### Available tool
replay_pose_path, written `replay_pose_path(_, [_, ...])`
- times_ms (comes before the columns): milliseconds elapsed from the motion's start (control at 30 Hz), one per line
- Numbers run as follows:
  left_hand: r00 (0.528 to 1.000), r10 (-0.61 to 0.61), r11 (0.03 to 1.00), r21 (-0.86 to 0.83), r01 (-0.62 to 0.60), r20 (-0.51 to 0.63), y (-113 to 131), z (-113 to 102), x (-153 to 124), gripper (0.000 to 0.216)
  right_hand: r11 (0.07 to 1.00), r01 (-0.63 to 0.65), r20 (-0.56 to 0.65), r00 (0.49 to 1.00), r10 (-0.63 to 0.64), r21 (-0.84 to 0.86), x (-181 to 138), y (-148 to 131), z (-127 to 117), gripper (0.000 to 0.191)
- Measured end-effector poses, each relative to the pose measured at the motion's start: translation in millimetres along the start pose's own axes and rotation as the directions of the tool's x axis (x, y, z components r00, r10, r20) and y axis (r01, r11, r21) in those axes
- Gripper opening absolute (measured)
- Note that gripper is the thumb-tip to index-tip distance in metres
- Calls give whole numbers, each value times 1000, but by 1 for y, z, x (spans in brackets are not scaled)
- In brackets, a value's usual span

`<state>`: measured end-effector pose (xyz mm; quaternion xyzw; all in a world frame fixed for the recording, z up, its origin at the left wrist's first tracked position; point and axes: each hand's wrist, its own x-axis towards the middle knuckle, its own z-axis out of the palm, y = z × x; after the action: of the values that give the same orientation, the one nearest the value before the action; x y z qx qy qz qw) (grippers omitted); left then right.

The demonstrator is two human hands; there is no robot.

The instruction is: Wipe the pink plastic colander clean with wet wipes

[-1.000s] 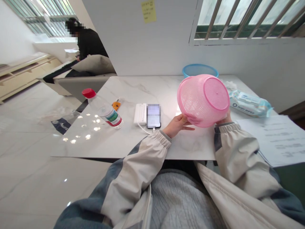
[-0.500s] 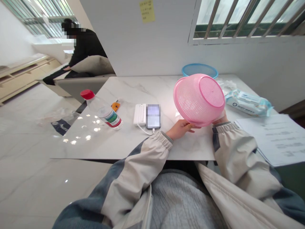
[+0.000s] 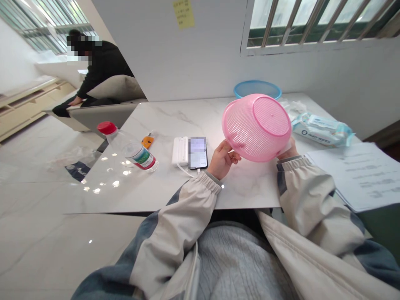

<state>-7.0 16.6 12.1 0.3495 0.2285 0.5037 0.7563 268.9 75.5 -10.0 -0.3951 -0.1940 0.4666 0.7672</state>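
Note:
A pink plastic mesh basket [image 3: 256, 127] is tilted above the table, its round base facing up and to the right. My left hand [image 3: 222, 160] is closed on the left side of its rim, with some fingertips showing through the mesh from inside. At the lower right of the rim my right hand [image 3: 289, 151] is closed too, its fingers mostly hidden by the basket. Something pale shows between that hand and the basket; I cannot make out what it is. Behind stands a blue basket [image 3: 258, 90], partly covered by the pink one.
A phone [image 3: 198, 153] is cabled beside a white power bank [image 3: 180, 151]. Left of them are an orange trinket [image 3: 147, 142] and a red-capped bottle [image 3: 137, 152]. On the right lie a wipes pack [image 3: 323, 130] and paper sheets [image 3: 359, 175]. A person [image 3: 103, 68] sits far left.
My left hand has shifted from the basket's bottom rim up and left along it, its fingers now inside. The basket has turned slightly. The whole view has shifted a little.

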Motion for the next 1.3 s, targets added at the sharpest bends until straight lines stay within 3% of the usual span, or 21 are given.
replay_pose_path(233, [992, 37, 998, 45, -42, 117, -8, 0, -3, 55, 999, 20, 62, 998, -23, 40, -4, 0, 4, 32])
replay_pose_path(433, [985, 48, 986, 149, -73, 166, -12, -1, -3, 60, 1000, 2, 6, 1000, -2, 18, -4, 3, -4, 37])
replay_pose_path(567, [968, -10, 964, 259, -57, 250, -17, 0, -3, 55, 1000, -5, 19, 1000, 4, 28, -2, 6, -3, 42])
replay_pose_path(733, [952, -137, 927, 375, 25, 274, -23, 2, -5, 55, 999, -49, 27, 998, 48, 16, -7, 7, 5, 43])
replay_pose_path(867, [946, -180, 918, 392, 63, 270, -24, 2, -4, 57, 997, -71, 8, 997, 71, 3, -9, 7, 4, 39])
replay_pose_path(1100, [968, -102, 948, 316, 25, 228, -21, 6, -5, 57, 1000, -24, 44, 999, 24, 8, -9, 4, 4, 33])
replay_pose_path(1300, [1000, 0, 997, 76, 0, 0, -9, 5, -1, 53, 999, -41, -58, 997, 42, 24, -2, 2, 1, 26])
